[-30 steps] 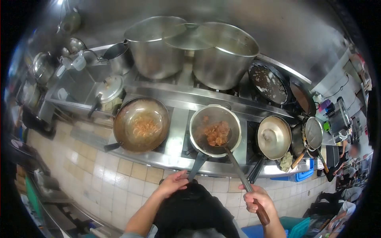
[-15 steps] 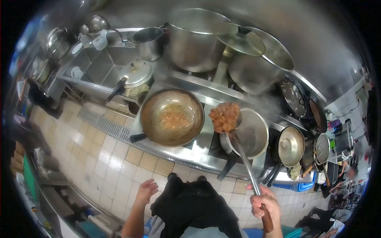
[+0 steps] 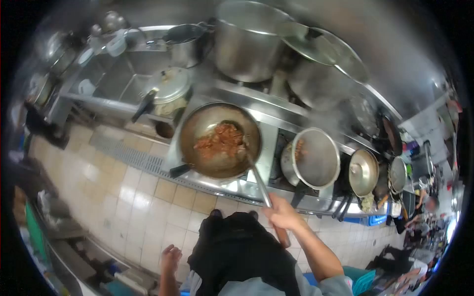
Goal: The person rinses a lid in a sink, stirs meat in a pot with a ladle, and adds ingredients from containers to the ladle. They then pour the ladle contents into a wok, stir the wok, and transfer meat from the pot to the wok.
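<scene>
My right hand (image 3: pixel 285 213) is closed around a long-handled ladle (image 3: pixel 260 182), a metal shaft with a brown grip end. The ladle's head is down in the large wok (image 3: pixel 190 126), among reddish-brown cooked food pieces (image 3: pixel 222 140) that partly hide it. My left hand (image 3: pixel 171 257) hangs low in front of the counter, holding nothing, its fingers loosely bent and apart. Right of the wok stands a steaming pot (image 3: pixel 335 170) with a black handle; a few brown bits cling to its inner wall.
Large stockpots (image 3: pixel 247 49) stand behind the wok. At left are a pressure cooker (image 3: pixel 170 84) and a metal sink (image 3: pixel 123 74). Lidded pan (image 3: pixel 363 172) and other pans line the right side. The tiled floor (image 3: pixel 138 207) lies below; people are at far right.
My right hand has moved left with the ladle, from above the pot to the wok. The heaped food from the ladle is now in the wok. My left hand has dropped lower.
</scene>
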`<action>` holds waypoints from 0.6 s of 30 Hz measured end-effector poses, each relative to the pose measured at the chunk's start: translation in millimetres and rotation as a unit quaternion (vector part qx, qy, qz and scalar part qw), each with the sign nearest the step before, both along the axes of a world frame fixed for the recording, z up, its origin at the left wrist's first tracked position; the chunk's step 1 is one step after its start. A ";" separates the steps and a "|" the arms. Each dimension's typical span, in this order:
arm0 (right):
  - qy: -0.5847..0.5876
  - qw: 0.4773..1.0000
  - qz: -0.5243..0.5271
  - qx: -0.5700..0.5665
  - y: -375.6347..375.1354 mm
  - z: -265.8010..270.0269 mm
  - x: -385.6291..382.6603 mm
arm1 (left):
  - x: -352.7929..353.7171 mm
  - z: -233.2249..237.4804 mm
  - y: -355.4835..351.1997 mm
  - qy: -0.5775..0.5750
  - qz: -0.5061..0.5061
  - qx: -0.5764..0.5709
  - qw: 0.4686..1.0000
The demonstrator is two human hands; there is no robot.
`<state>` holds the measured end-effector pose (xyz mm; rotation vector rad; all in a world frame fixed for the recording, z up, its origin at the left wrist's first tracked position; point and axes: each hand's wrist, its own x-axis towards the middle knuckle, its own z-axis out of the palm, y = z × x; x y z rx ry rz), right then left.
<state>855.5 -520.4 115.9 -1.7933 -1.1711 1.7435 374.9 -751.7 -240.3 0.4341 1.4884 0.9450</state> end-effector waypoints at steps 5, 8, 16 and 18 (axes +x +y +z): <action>-0.241 0.946 0.069 0.208 -2.5 -19.4 10.4 | -1.4 26.3 2.3 0.016 0.006 -0.048 0.999; -0.275 0.939 0.059 0.197 -7.5 -10.6 13.4 | 0.4 16.1 10.8 -0.005 0.039 -0.028 0.999; 0.030 0.990 -0.127 0.060 -28.6 25.4 31.5 | 32.5 77.7 83.9 -0.022 0.010 -0.096 0.995; 0.247 0.941 -0.229 -0.006 -46.0 39.8 50.3 | 39.8 62.9 94.6 -0.007 -0.055 -0.099 0.994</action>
